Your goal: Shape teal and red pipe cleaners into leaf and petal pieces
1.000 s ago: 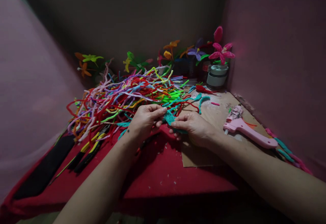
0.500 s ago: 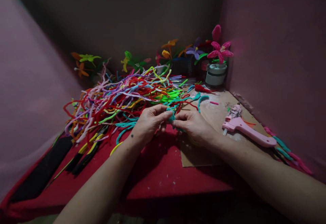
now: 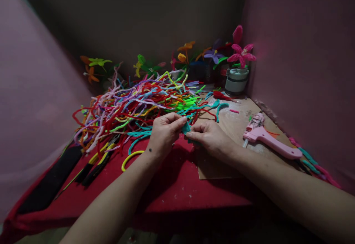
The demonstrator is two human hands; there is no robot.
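Note:
My left hand (image 3: 164, 134) and my right hand (image 3: 210, 136) meet over the red cloth (image 3: 166, 188), both pinching a small folded teal pipe cleaner piece (image 3: 186, 127) between thumbs and fingers. Just behind them lies a big tangled pile of coloured pipe cleaners (image 3: 135, 105). A bent yellow pipe cleaner (image 3: 130, 158) lies on the cloth by my left wrist.
A pink glue gun (image 3: 267, 137) rests on a cardboard sheet (image 3: 235, 125) to the right. Finished pipe-cleaner flowers (image 3: 240, 53) and a grey jar (image 3: 236, 80) stand at the back. Black and yellow tools (image 3: 97, 162) lie at left. Pink walls close both sides.
My hands have drawn closer together on the teal piece, which is now bunched smaller. The yellow pipe cleaner by my left wrist has come into view.

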